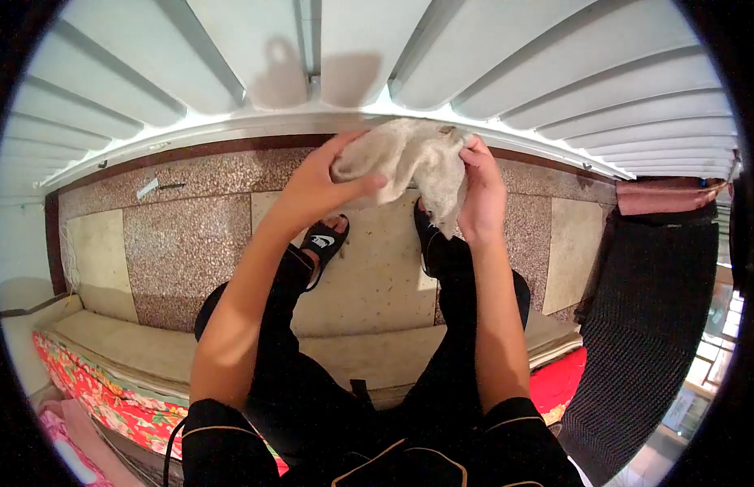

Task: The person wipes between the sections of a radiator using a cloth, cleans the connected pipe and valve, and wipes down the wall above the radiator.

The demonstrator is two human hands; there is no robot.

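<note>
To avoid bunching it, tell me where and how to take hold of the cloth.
Probably pinch the cloth by its loose end, coming from the near side. That end hangs in a tapering flap beside the right hand, no fingers over it, while the left hand holds the opposite side.

White ribbed panelling (507, 69) borders the floor (365, 284); speckled terrazzo tiles (166, 252) alternate with beige tiles (572, 239); brown edging strip (54, 243) lines left side
</note>
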